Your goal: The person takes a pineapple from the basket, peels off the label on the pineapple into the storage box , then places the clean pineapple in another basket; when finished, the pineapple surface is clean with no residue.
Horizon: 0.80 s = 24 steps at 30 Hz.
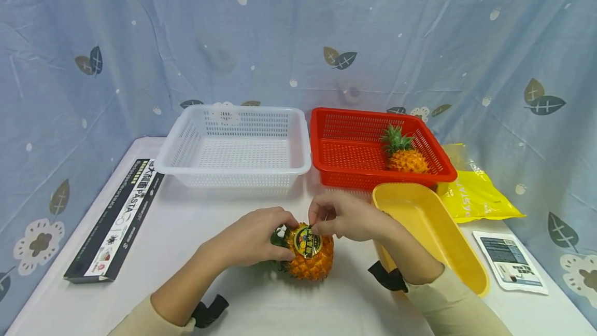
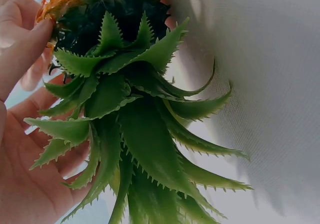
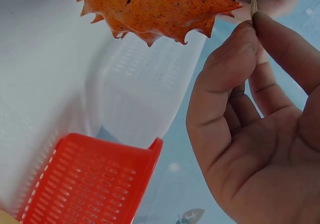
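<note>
A small orange pineapple [image 1: 313,267] lies on its side on the white table, its spiky green crown [image 2: 145,124] filling the left wrist view. My left hand [image 1: 254,236] holds the fruit near the crown end, with the thumb on its skin. On the upper side of the fruit is a round black, yellow and green sticker [image 1: 308,242]. My right hand [image 1: 342,215] pinches the sticker's edge between thumb and forefinger. In the right wrist view, a thin edge stands up from the fruit between those fingertips [image 3: 267,21].
Behind stand a white basket [image 1: 233,171] and a red basket [image 1: 350,178] holding another pineapple [image 1: 408,161]. A yellow tray [image 1: 434,232] sits right, beside a yellow pasta bag [image 1: 473,198] and a flat packet [image 1: 510,262]. A long black pasta box [image 1: 118,217] lies left.
</note>
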### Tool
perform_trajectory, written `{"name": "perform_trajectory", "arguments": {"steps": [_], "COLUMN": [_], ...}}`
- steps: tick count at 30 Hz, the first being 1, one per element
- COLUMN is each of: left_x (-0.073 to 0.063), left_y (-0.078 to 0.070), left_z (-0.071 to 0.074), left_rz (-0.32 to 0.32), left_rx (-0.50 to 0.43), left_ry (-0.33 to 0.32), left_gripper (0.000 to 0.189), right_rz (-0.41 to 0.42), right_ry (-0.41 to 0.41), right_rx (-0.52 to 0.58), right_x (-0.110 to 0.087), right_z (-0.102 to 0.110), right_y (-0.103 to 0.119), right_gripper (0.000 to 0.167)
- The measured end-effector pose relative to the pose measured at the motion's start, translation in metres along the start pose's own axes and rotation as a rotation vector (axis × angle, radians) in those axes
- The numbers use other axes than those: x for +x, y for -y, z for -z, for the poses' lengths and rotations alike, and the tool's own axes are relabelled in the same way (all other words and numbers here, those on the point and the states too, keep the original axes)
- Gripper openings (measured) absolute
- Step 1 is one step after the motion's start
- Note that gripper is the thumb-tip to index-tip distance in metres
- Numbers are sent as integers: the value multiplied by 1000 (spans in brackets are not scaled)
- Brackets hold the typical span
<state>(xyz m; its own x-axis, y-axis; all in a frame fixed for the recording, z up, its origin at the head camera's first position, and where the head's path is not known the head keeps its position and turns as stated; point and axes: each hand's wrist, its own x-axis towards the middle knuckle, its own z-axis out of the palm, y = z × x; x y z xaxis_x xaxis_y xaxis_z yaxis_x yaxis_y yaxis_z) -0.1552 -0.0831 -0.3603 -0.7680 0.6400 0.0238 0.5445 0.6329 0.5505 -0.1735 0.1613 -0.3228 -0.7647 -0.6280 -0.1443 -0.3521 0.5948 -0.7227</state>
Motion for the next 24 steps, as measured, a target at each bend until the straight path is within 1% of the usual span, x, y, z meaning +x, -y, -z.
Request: {"name": "perform_trajectory", "arguments": {"steps": [9, 12, 18, 24], "left_x": [1, 1, 1, 1], "left_y": [0, 0, 1, 1], "left_z": [0, 0, 1, 1], "left_rz": [-5, -9, -12, -1], "left_rx": [-8, -6, 2, -9], "left_ry": [4, 4, 5, 1], "left_gripper": [45, 45, 44, 45], "right_rz": [45, 42, 6, -22], "right_ry": [39, 43, 37, 62], "right_rx": [118, 148, 205, 223], "right_x": [-1, -2, -5, -6], "right_z": [4, 6, 9, 13], "right_y": [-7, -6, -4, -5], "right_gripper": [6, 6, 8, 9]}}
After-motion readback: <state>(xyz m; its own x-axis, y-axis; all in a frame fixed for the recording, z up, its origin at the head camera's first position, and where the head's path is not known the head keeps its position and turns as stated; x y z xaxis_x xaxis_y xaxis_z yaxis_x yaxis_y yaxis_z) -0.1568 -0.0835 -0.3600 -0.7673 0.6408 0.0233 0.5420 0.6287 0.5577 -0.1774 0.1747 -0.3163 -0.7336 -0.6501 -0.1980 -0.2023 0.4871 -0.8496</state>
